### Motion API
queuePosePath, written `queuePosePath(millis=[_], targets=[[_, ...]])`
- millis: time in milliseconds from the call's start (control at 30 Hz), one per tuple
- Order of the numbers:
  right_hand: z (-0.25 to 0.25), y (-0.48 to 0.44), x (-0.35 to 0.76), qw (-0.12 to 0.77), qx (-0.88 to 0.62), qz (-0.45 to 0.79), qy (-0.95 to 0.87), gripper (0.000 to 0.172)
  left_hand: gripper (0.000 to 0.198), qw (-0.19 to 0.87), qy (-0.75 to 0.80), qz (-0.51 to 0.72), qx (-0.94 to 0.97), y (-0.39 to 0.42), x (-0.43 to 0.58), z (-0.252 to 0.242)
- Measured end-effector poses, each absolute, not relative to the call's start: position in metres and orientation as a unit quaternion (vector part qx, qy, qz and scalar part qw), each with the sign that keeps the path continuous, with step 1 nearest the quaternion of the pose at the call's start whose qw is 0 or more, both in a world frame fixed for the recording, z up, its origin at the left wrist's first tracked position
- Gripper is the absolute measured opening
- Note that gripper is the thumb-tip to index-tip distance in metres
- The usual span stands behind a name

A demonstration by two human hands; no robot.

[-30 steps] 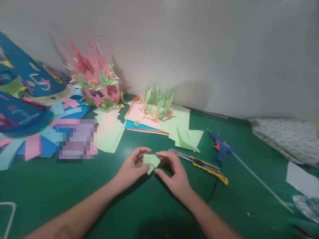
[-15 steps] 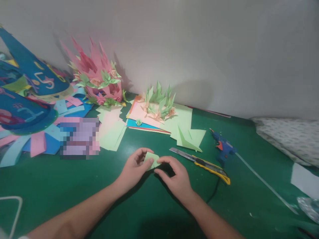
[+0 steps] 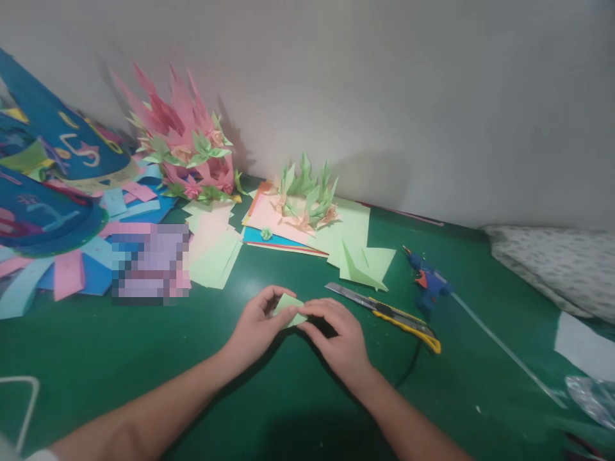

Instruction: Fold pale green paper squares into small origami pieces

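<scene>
A small piece of light green paper (image 3: 287, 306) is held between both hands, just above the green table. My left hand (image 3: 259, 320) grips its left side, with the thumb lying across its face. My right hand (image 3: 339, 330) pinches its right edge between thumb and fingers. Just beyond the right hand lies a yellow-handled utility knife (image 3: 384, 314) with its blade extended toward the left. Behind the knife rest green paper pieces (image 3: 365, 266), one of them cut into a pointed shape.
A blue glue gun (image 3: 430, 282) with a long glue stick lies right. At the back stand a green paper crown (image 3: 307, 198) on stacked sheets, a tiny green paper rose (image 3: 266, 234) and pink crowns (image 3: 185, 134). Blue cone hats (image 3: 72, 141) fill the left.
The right fingers have closed in over the paper's right edge, covering more of it. The whole view has shifted slightly.
</scene>
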State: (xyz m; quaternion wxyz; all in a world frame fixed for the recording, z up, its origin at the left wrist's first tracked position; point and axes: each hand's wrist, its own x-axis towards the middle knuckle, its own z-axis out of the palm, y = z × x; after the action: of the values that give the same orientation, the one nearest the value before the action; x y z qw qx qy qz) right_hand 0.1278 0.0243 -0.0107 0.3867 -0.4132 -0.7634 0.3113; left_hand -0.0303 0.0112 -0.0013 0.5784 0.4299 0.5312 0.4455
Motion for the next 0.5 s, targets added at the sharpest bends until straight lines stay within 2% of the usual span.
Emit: queuePosePath(millis=[500], targets=[[-0.0080,0.0255,0.1274,0.387,-0.411,0.319,-0.761,0.015,0.021,0.574,0.528,0.473,0.410,0.0121,-0.0271,-0.0028]])
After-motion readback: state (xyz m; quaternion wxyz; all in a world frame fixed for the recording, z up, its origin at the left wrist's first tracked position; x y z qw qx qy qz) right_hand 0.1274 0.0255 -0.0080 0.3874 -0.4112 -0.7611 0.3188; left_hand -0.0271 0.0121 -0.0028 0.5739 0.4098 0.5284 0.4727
